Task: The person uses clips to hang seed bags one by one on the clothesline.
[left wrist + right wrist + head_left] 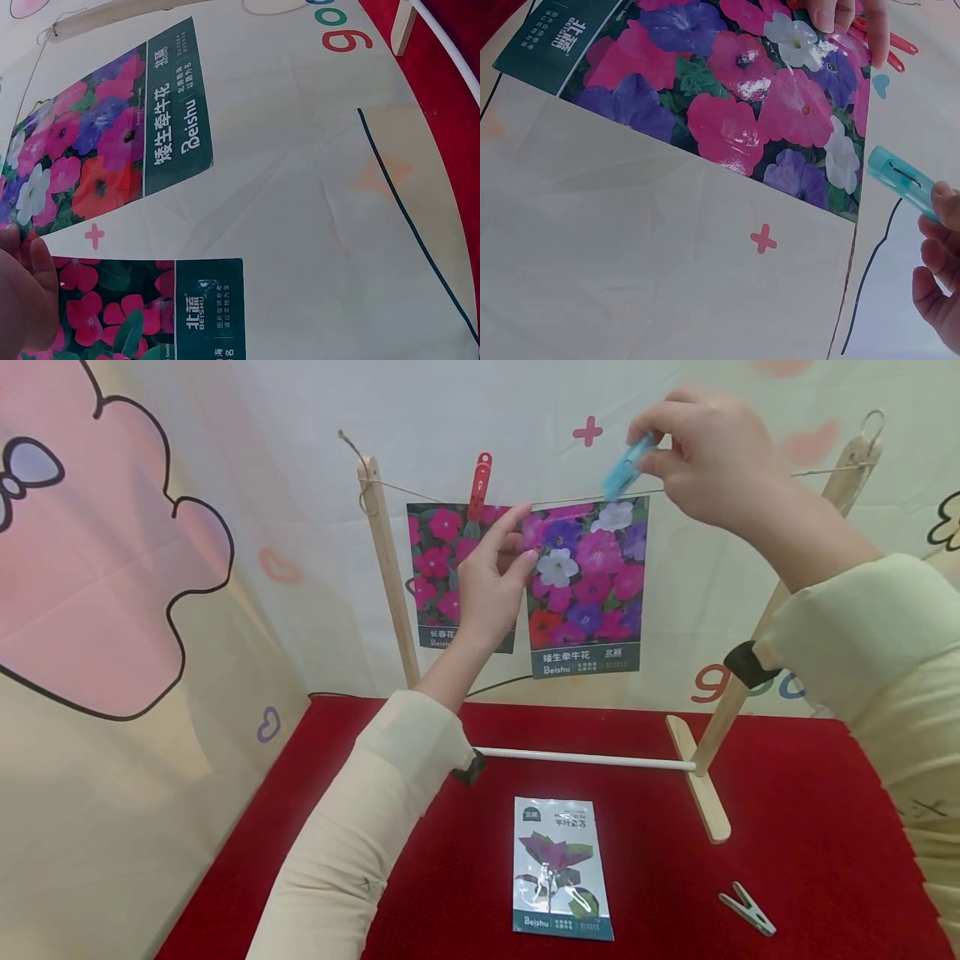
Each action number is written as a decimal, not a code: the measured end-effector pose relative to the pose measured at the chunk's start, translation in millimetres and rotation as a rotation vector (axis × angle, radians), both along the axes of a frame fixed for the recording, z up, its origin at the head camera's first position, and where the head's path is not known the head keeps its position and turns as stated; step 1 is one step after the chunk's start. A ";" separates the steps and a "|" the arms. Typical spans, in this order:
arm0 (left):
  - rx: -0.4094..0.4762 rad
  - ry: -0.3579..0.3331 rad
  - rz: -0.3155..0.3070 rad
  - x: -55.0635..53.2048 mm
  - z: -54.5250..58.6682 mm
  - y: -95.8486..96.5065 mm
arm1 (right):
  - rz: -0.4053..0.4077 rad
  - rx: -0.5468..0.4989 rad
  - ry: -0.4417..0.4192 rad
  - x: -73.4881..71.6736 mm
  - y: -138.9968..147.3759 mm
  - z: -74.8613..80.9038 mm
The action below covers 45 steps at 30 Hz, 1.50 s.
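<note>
A seed packet with mixed pink, purple and white flowers (588, 585) hangs at the string (558, 502). My left hand (491, 577) pinches its upper left corner between thumb and forefinger. In my right hand (716, 460), a light blue clothespin (627, 468) is held by its handle end, its tip close to the packet's top edge. The right wrist view shows that clothespin (900, 176) just beside the edge. To the left, another packet with pink flowers (435, 568) hangs from the string under a red clothespin (479, 489), partly covered by my left hand.
Two wooden posts, left (390, 568) and right (723, 727), carry the string, with a white rod (585, 757) low between them. On the red cloth (645, 877) lie a white seed packet (561, 868) and a pale clothespin (747, 910). A printed curtain (247, 460) hangs behind.
</note>
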<state>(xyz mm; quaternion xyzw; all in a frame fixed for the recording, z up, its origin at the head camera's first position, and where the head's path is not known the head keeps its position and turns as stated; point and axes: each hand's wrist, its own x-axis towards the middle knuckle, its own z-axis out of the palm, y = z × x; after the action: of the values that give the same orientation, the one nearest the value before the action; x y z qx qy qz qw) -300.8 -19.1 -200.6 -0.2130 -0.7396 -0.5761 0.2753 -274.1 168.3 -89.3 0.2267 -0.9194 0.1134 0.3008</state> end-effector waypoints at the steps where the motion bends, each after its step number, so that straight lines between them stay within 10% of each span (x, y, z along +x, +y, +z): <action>1: 0.002 -0.004 -0.001 -0.4 0.0 0.3 | -0.003 0.003 -0.001 -0.2 -1.0 0.5; 45: 0.038 -0.037 0.000 -4.3 5.0 8.2 | -0.061 0.102 -0.191 -8.8 -9.5 6.5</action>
<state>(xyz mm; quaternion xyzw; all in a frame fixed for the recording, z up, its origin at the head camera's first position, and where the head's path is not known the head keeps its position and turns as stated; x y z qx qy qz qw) -305.1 -10.9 -195.7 -0.1971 -0.7334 -0.5938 0.2658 -282.9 158.8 -82.8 0.2019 -0.9549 0.0783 0.2030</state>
